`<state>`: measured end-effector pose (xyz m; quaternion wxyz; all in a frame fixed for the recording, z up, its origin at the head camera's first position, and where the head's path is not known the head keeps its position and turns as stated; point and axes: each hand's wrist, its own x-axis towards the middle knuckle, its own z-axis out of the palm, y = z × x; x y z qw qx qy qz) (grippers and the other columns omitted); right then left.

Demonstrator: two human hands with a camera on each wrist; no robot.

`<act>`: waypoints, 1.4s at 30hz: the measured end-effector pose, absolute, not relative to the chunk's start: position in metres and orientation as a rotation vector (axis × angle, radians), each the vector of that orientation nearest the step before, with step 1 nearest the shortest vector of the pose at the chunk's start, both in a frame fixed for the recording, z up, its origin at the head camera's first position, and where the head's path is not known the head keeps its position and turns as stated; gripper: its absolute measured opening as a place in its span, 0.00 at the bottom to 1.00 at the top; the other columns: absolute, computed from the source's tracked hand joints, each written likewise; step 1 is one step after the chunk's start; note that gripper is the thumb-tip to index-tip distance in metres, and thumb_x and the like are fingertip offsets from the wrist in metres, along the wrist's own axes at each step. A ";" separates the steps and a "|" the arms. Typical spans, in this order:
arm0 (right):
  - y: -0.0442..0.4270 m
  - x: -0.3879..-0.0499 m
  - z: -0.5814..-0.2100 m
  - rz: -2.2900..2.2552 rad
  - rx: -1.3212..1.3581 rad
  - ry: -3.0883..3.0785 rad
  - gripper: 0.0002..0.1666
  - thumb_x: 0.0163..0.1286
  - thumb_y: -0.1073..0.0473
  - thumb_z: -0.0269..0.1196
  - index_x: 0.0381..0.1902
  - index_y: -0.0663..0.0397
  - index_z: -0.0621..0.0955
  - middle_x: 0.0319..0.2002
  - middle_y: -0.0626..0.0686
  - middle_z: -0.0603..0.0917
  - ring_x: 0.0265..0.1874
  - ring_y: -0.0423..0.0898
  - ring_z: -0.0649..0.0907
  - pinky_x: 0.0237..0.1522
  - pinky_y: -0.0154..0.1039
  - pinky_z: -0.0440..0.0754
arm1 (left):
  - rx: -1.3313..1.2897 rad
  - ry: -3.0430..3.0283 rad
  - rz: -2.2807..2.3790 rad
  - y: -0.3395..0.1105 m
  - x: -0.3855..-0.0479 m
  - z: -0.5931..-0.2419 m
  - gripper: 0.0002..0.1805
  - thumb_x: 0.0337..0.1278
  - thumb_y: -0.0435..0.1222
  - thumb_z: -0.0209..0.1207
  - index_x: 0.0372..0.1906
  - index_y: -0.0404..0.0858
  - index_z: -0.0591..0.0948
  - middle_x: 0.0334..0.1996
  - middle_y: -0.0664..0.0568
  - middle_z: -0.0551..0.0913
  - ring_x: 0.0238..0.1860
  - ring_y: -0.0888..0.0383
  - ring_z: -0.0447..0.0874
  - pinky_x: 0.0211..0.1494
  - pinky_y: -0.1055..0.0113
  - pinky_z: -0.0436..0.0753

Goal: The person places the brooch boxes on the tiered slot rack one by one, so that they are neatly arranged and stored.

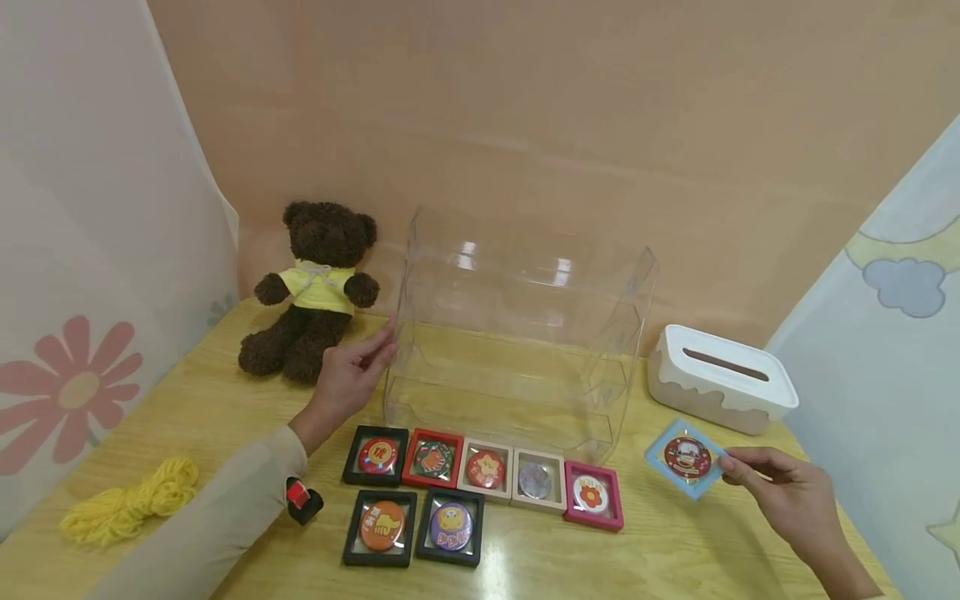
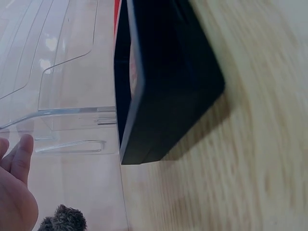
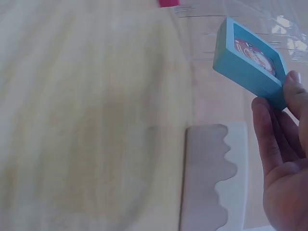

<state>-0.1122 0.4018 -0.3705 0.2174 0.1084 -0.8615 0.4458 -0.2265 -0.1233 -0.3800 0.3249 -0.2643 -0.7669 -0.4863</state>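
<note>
A clear stepped display stand (image 1: 495, 392) stands in the middle of the table. My left hand (image 1: 352, 375) is at its left side panel, fingers extended against the plastic; the left wrist view shows the fingertips (image 2: 21, 159) by the panel's edge. Off the table at the right, my right hand (image 1: 787, 496) pinches a light blue square frame (image 1: 667, 465) by one corner, between thumb and fingers. Inside that frame is a round dark red badge (image 1: 687, 457). In the right wrist view the blue frame (image 3: 245, 79) is tilted, its badge side partly visible.
Before the stand lie several framed badges, including a black frame (image 1: 348, 457), a red frame (image 1: 432, 435) and a magenta frame (image 1: 593, 522). A tissue box (image 1: 720, 392) is at right. A teddy bear (image 1: 322, 287) and yellow yarn (image 1: 131, 504) are at left.
</note>
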 end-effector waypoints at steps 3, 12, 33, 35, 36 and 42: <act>0.398 -0.116 -0.361 1.338 0.272 -2.302 0.05 0.57 0.83 0.61 0.33 0.79 0.80 0.28 0.45 0.86 0.22 0.40 0.85 0.29 0.31 0.83 | -0.681 -2.015 -1.275 -0.119 -0.215 -0.371 0.20 0.54 0.19 0.60 0.54 0.24 0.77 0.46 0.34 0.80 0.36 0.47 0.85 0.35 0.82 0.79; 0.365 -0.134 -0.330 1.788 0.383 -1.842 0.07 0.57 0.86 0.57 0.36 0.88 0.77 0.29 0.58 0.86 0.23 0.46 0.85 0.30 0.35 0.84 | -0.666 -1.998 -1.252 -0.115 -0.206 -0.359 0.19 0.54 0.19 0.60 0.53 0.23 0.78 0.44 0.35 0.81 0.32 0.47 0.86 0.25 0.81 0.77; 0.261 -0.204 -0.287 1.788 0.574 -1.812 0.09 0.58 0.77 0.65 0.34 0.84 0.79 0.28 0.58 0.86 0.24 0.45 0.85 0.31 0.36 0.84 | -0.638 -1.995 -1.271 -0.113 -0.202 -0.360 0.19 0.54 0.19 0.60 0.53 0.22 0.78 0.44 0.34 0.80 0.33 0.47 0.85 0.31 0.80 0.80; 0.252 -0.210 -0.286 1.786 0.578 -1.825 0.09 0.58 0.75 0.65 0.34 0.82 0.80 0.29 0.57 0.86 0.25 0.45 0.85 0.31 0.36 0.84 | -0.639 -1.990 -1.279 -0.113 -0.202 -0.361 0.18 0.54 0.19 0.60 0.52 0.22 0.78 0.44 0.34 0.80 0.34 0.47 0.85 0.32 0.80 0.80; 0.247 -0.213 -0.285 1.800 0.592 -1.819 0.09 0.58 0.75 0.65 0.34 0.82 0.80 0.30 0.58 0.86 0.26 0.45 0.86 0.32 0.37 0.84 | -0.639 -1.987 -1.285 -0.113 -0.202 -0.361 0.18 0.54 0.19 0.60 0.52 0.22 0.77 0.45 0.34 0.80 0.34 0.46 0.85 0.32 0.79 0.80; 0.222 -0.229 -0.281 1.792 0.652 -1.819 0.08 0.58 0.75 0.65 0.35 0.80 0.81 0.32 0.57 0.86 0.29 0.45 0.86 0.34 0.38 0.84 | -0.634 -1.983 -1.323 -0.112 -0.203 -0.362 0.18 0.55 0.19 0.59 0.53 0.22 0.77 0.46 0.34 0.79 0.35 0.46 0.85 0.34 0.78 0.80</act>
